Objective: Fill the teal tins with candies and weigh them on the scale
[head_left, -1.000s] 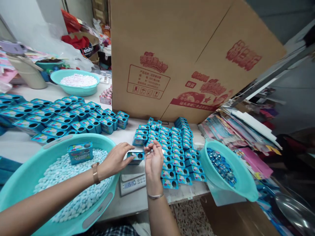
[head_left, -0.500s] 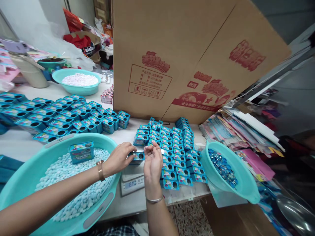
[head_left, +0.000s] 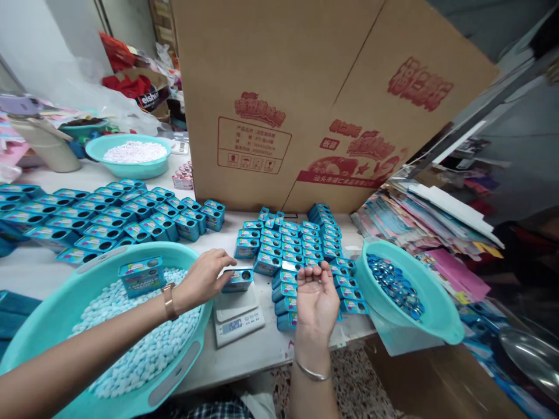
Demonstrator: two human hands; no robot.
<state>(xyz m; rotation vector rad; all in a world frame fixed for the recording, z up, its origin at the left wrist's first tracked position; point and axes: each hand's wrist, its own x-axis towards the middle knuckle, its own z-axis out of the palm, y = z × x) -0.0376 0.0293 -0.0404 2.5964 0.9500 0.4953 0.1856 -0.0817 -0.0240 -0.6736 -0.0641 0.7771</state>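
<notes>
My left hand (head_left: 205, 282) is closed at the left end of a small blue tin (head_left: 240, 280) with a round hole in its top. This tin sits on a white digital scale (head_left: 240, 326) with a lit display. My right hand (head_left: 318, 299) is palm up over the rows of blue tins (head_left: 292, 247), its fingers loosely curled and apart; I make out nothing in the palm. Under my left forearm, a large turquoise basin (head_left: 179, 250) holds pale blue candies (head_left: 131, 343), with another blue tin (head_left: 140, 276) lying on them.
A turquoise bowl (head_left: 441, 305) of shiny blue pieces stands at the right edge of the table. Behind the tins rises a big cardboard box (head_left: 262, 58). More blue tins (head_left: 105, 221) and a bowl (head_left: 152, 170) of pale candies lie at left.
My right hand has moved right, away from the scale and over the rows of tins. My left hand stays at the tin on the scale. The display digits have changed.
</notes>
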